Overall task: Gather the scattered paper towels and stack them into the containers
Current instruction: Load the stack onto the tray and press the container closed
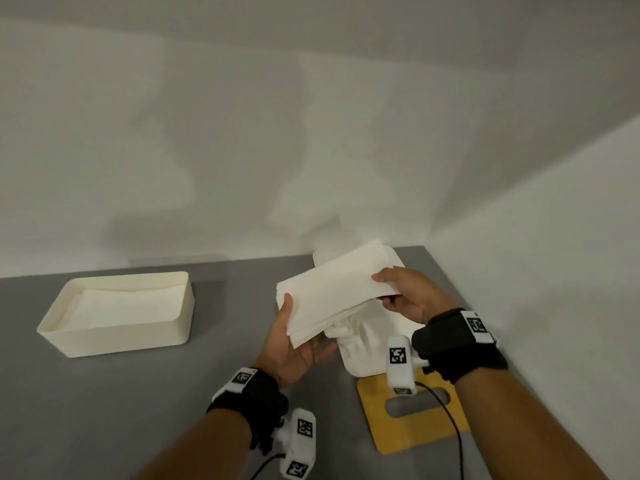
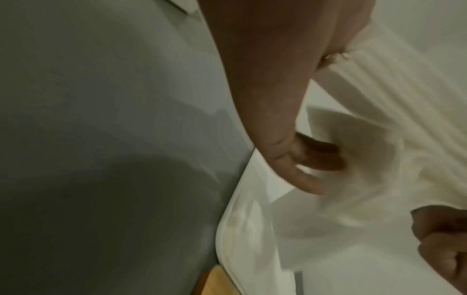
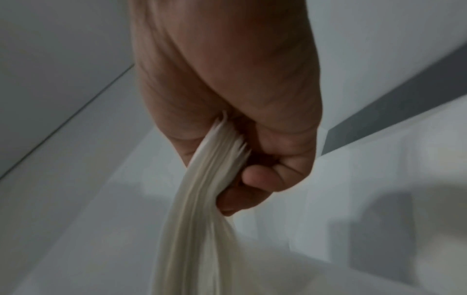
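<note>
A thick stack of white paper towels [image 1: 332, 296] hangs in the air above the right container [image 1: 356, 365], a cream box whose rim shows below it. My left hand [image 1: 298, 344] grips the stack's near left end, thumb on top and fingers underneath. My right hand [image 1: 405, 296] pinches the far right end, and the right wrist view shows the paper towels [image 3: 202, 199] clamped between thumb and curled fingers. In the left wrist view the towels [image 2: 379, 99] fan out past my left hand [image 2: 290, 151]. Loose crumpled towels [image 1: 346, 327] lie in the right container under the stack.
A second cream container [image 1: 114, 337] with flat towels inside sits on the grey table [image 1: 138, 410] at the left. A yellow lid with a slot [image 1: 412, 424] lies near the front right. White walls close off the back and right.
</note>
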Demonstrator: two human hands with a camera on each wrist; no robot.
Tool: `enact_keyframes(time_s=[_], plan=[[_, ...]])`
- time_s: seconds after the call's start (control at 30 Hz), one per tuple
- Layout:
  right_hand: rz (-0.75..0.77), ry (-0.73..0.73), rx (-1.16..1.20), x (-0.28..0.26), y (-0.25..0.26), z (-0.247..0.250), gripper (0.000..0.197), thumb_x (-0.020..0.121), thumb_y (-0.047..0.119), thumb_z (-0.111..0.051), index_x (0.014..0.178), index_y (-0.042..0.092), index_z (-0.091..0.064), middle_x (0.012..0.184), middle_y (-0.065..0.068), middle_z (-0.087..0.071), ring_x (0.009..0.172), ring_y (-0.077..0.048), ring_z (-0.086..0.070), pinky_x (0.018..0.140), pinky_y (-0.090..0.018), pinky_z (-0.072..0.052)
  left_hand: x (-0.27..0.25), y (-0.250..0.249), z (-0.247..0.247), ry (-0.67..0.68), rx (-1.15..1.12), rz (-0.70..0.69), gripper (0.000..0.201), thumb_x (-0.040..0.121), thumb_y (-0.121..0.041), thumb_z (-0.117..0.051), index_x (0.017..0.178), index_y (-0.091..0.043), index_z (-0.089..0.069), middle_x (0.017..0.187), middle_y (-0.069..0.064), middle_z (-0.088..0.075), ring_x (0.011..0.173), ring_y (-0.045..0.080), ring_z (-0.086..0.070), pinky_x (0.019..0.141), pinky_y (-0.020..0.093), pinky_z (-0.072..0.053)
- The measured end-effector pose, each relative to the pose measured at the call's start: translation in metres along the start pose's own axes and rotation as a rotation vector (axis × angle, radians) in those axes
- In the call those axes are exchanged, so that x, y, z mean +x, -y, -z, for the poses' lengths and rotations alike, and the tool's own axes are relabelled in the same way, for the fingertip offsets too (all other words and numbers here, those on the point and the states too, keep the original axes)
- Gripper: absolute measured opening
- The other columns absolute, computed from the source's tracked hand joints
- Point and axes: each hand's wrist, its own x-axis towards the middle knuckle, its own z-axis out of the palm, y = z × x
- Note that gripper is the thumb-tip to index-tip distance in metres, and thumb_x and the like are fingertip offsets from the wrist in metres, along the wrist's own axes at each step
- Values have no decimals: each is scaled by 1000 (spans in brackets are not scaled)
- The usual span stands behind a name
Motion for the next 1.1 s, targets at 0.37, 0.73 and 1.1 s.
enact_keyframes(time_s=[0.37, 0.73, 1.1], plan=[[51, 10, 51, -37, 33, -76, 6, 88, 5, -56, 85, 11, -56, 77, -6, -58, 58, -15, -50, 43, -18, -40, -3, -17, 53, -147, -100, 157, 90, 84, -81, -21, 142, -15, -39, 146, 21, -41, 127, 36, -46, 99, 55, -38], [81, 37, 63, -56, 40, -100, 8, 86, 5, -59, 87, 12, -58, 80, -5, -60, 64, -15, -52, 49, -22, -40, -35, -44, 49, 51, -262, -54, 83, 83, -77, -31, 132, -16, -58, 118, 13, -67, 103, 32, -67, 86, 51, -54], [229, 177, -425, -20, -17, -159, 30, 84, 11, -66, 113, 18, -63, 108, 0, -72, 101, -19, -67, 91, -34, -51, -86, -146, 124, -67, 565, -206, 33, 86, -15, -71, 118, -14, -64, 116, 5, -71, 99, 19, -69, 77, 34, -59]])
